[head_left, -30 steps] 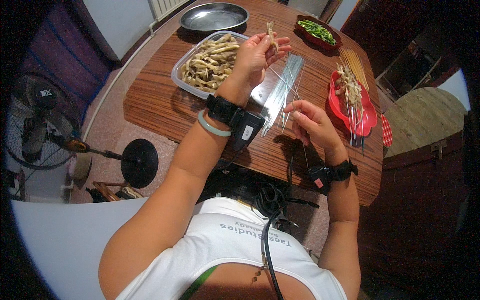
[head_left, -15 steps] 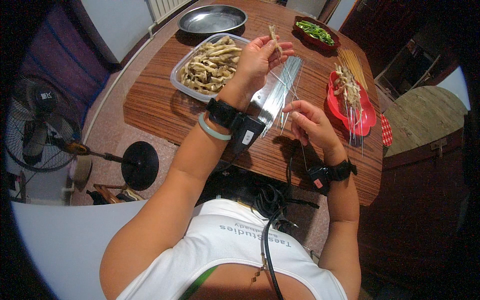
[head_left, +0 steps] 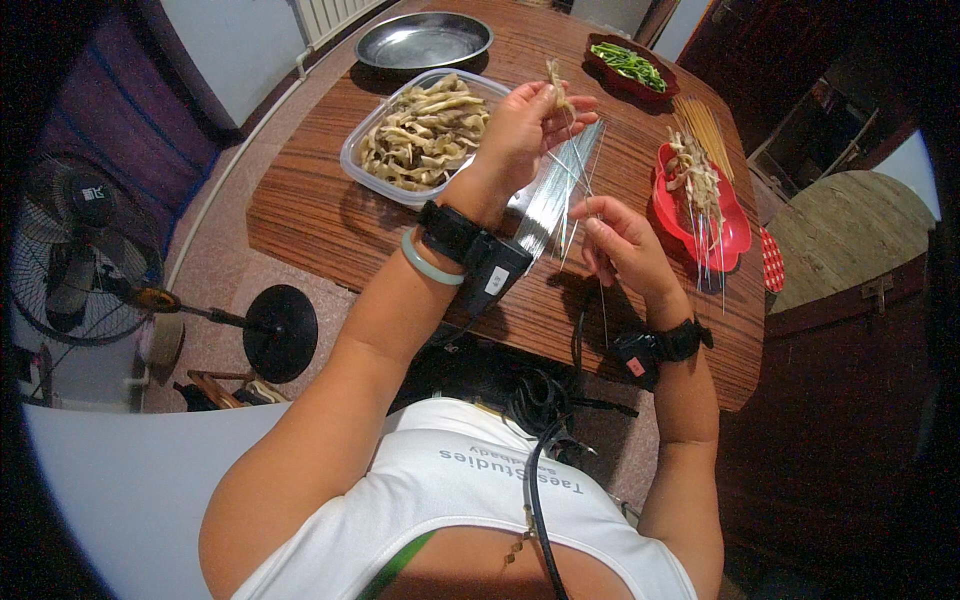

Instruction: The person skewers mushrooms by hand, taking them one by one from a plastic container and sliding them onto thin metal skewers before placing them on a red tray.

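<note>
A strip of oyster mushroom [head_left: 556, 84] is pinched between the thumb and fingers of my left hand [head_left: 522, 122], raised over the table. My right hand [head_left: 622, 242], lower and to the right, grips a thin metal skewer [head_left: 604, 312] that slants up toward the mushroom; whether its tip is in the mushroom is too fine to tell. Beneath both hands lies a bundle of metal skewers [head_left: 545, 205]. Left of my left hand stands a clear plastic tub [head_left: 352, 160] full of torn oyster mushrooms [head_left: 425, 130]. Threaded mushroom skewers [head_left: 700, 185] rest on a red plate [head_left: 736, 225] at the right.
Further back are an oval metal tray [head_left: 425, 42] and a dark red dish [head_left: 598, 70] of cut green vegetables [head_left: 630, 66]. Wooden sticks [head_left: 705, 130] lie beyond the red plate. A black cable [head_left: 580, 345] hangs by the table's near edge; a fan [head_left: 75, 250] stands left.
My left hand has shifted slightly right and nearer with the mushroom. My right hand stays almost in place, the skewer's lower end swinging a little left.
</note>
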The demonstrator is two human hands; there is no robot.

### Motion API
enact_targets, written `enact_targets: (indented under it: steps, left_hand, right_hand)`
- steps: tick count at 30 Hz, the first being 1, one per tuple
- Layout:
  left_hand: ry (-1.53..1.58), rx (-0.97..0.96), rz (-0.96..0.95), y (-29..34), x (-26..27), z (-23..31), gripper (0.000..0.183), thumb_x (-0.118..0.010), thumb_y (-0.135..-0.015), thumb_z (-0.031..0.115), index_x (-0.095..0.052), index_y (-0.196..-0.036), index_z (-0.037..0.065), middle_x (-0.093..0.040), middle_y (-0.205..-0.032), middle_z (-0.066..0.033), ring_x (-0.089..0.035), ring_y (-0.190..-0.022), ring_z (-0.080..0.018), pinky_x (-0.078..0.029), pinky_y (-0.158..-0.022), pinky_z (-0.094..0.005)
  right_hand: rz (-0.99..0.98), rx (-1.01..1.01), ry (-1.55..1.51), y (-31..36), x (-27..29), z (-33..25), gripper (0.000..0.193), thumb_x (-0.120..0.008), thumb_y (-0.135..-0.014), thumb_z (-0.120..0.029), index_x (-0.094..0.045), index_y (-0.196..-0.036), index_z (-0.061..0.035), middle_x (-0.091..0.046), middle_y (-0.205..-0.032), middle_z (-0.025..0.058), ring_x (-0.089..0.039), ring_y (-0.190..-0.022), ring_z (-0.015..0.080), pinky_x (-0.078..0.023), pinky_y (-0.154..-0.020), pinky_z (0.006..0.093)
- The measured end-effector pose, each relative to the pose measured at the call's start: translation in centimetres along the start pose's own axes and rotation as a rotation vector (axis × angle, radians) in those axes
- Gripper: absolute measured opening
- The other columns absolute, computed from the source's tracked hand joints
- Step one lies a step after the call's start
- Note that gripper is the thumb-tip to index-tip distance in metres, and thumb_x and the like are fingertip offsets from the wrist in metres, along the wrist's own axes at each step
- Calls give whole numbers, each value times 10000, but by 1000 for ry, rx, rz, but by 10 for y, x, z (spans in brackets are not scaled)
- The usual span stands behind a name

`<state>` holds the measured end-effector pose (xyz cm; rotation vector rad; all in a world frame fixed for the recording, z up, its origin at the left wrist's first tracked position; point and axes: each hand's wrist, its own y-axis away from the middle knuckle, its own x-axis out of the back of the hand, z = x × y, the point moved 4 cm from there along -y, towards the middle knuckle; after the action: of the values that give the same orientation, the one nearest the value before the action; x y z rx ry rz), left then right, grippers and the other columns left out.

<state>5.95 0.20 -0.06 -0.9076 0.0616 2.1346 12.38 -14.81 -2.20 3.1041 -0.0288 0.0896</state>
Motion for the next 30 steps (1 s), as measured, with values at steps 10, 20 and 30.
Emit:
enact_targets:
  steps: [10, 20, 30]
  left_hand:
    - [65, -59, 75, -5, 15, 8, 195, -368, -883, 194, -436, -920, 14, -569, -931, -158, -581, -830, -220, -482, -730, -302]
    - [32, -40, 51, 0, 9, 11, 194, -345, -890, 185, -424, -927, 12, -569, -928, -154, -573, -841, -216, -477, -745, -306]
    - [-55, -77, 72, -1, 11, 16, 168, -394, -876, 188, -438, -911, 31, -588, -879, -137, -590, -790, -199, -488, -686, -279]
  right_hand:
    - [-25, 15, 100, -1, -1, 3, 190, -396, -865, -172, -462, -988, -42, -456, -517, -4, -365, -350, 35, -274, -331, 146]
    - [-7, 31, 108, 0, 0, 2, 198, -393, -865, -167, -465, -987, -30, -443, -507, -13, -343, -350, 29, -257, -335, 144]
    - [78, 83, 165, -1, 6, -1, 226, -399, -854, -132, -501, -1011, -6, -392, -529, -60, -339, -422, 17, -251, -381, 149]
